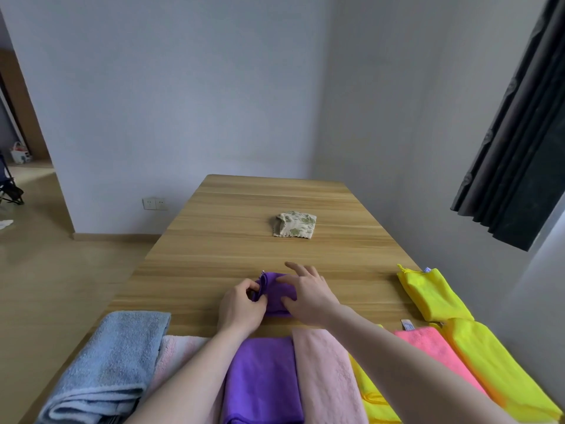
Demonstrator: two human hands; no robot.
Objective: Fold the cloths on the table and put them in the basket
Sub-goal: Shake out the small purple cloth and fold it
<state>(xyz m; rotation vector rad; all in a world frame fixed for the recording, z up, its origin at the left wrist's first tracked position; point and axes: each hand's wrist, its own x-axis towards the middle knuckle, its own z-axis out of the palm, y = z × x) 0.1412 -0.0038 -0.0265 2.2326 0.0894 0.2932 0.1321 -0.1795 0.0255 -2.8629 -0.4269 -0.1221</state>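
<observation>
Head view, and right at the centre of the light wooden table (pixel 244 215) sits a small purple microfibre cloth (pixel 276 293), bunched into a compact fold, its left edge gathered into a ridge of layered hems. The left hand (pixel 240 307) has that ridge, fingers curled and pinching the purple edge. The right hand (pixel 308 296) lies over the cloth's right side, thumb tucked against the near edge, fingers spread and fairly straight, pressing down rather than clutching, the forefinger reaching out past the cloth over bare wood.

Further up the table, well apart from the hands, there's a small beige cloth with green leaf print (pixel 294 224), already folded into a neat square.

Along the near edge, a row of waiting cloths: a thick pale blue terry towel (pixel 107 368) on the left, a pale pink and white fluffy towel (pixel 179 350) beside it, a larger purple microfibre cloth (pixel 263 381) between the forearms, a soft pink towel (pixel 327 371), a bright pink cloth (pixel 434 350), and a long yellow cloth (pixel 495 368). A second yellow microfibre cloth (pixel 431 295) lies just beyond it, near the right edge. A dark curtain (pixel 519 142) hangs at the right.
</observation>
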